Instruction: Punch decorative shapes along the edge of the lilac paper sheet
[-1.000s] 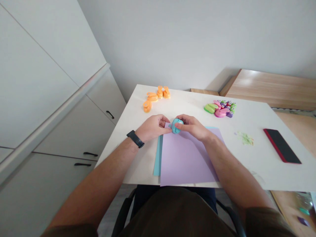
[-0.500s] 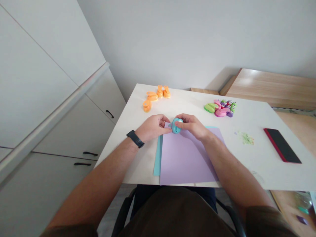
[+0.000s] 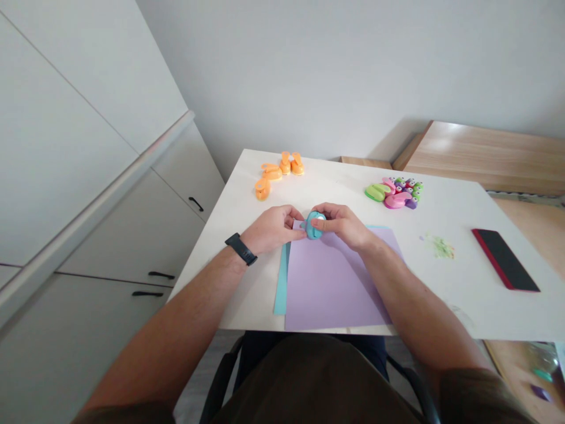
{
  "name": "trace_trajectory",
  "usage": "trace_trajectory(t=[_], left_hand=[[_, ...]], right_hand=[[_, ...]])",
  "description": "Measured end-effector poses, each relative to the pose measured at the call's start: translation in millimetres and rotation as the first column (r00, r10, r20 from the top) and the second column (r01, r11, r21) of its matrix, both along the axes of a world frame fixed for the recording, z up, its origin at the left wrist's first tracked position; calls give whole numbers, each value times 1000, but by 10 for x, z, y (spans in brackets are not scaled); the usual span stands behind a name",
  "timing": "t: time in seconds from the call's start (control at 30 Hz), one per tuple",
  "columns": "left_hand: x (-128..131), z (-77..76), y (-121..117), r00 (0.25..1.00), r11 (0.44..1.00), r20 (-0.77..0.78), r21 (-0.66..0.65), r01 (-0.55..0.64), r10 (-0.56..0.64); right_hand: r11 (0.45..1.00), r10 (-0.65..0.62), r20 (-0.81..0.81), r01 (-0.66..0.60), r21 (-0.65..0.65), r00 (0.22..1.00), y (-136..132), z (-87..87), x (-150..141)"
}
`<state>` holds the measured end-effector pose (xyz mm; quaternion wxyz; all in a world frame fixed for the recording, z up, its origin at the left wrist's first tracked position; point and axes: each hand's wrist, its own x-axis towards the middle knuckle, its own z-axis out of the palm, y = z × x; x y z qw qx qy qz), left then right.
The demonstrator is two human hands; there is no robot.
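Observation:
A teal craft punch sits on the top edge of a lilac paper sheet, which lies over a blue paper sheet. My left hand comes in from the left, its fingertips pressed against the punch's left side. My right hand grips the punch from the right, its fingers wrapped over the top. The punch's underside and the paper inside it are hidden.
Orange craft punches stand at the far left of the white table. Multicoloured punches are grouped at the far right. Green paper scraps and a red-edged phone lie right. Cabinets stand left.
The punch and both hands have shifted slightly left, and the lilac sheet's top corner has moved left with them.

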<state>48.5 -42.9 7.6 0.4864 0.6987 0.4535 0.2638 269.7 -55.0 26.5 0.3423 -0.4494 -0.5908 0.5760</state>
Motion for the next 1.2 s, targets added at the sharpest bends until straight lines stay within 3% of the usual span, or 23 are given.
trace_trajectory(t=[0.23,0.47,0.6,0.83,1.2], left_hand=[[9,-43,4,998,998,68,-66,11,-6],[-15,-57,20,999,999,20,-34,30,-29],[-5,-48,9,1000,999,-3,-31,28,-28],[13,0,-8,1000,999,-4,-36,15,-15],[12,3,-14,1000,999,-10,-44,27,-28]], right_hand=[[989,-127,-36,124,-79,991,45,-75,-43],[1000,4,47,-5,27,999,-2,-31,7],[997,19,114,-27,71,993,-27,-8,70],[991,-47,138,28,131,989,15,-56,209],[981,-165,88,154,117,982,36,-81,368]])
